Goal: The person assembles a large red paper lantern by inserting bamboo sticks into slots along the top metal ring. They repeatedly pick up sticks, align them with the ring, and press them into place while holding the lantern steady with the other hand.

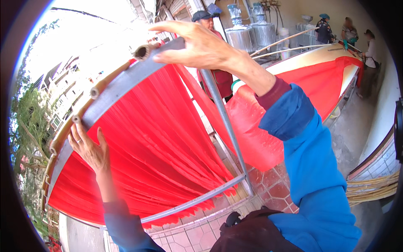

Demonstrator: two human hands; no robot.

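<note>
the red cloth (145, 143) hangs in long folds below the metal rail (128, 77) in front of me, from the left across to the upright post (222, 111) on my right. hollow poles lie over that rail with their ends toward me; the wider pole (142, 52) sits farthest to the right, and a thin pole (76, 119) is by my left fingertips.

i judge the cloth soft and limp, light in any one fold but weighty as a full hang, and likely to slide or bunch if tugged. its lower edge looks frayed, so i would not pull there. the poles look stiff and round, apt to roll on the rail; i would take hold of them close to their ends, palm under.

my left hand (92, 151) is raised with fingers stretched up against the thin pole's end, thumb apart, not clenched round anything. my right hand (197, 46) reaches up and across to the left, elbow bent, thumb and forefinger spread wide near the wider pole, thumb over the rail; it grasps nothing that i can see, and whether the thumb presses the metal, i cannot tell.
</note>
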